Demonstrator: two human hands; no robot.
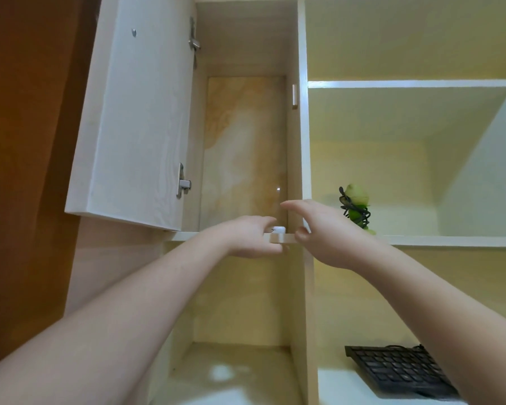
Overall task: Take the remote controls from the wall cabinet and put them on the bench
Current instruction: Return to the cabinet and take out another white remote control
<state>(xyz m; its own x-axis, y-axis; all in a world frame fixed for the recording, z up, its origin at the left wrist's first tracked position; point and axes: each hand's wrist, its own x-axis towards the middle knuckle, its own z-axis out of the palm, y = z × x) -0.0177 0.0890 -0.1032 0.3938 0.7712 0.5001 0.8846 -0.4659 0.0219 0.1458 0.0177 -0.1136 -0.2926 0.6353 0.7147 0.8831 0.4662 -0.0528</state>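
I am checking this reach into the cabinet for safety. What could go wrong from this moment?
1. The white remote lies right at the shelf edge; the left hand seems only to touch it, so it might slip off and fall.
2. The open cabinet door hangs beside the left arm; its lower corner could be bumped on withdrawal.
3. The right hand could knock the green figure nearby.

I find the wall cabinet [246,135] tall and narrow, its door [135,112] swung wide to the left so the mouth is unblocked, though both hands, left hand [251,238] and right hand [327,232], crowd the bottom lip by the right side panel [303,141].
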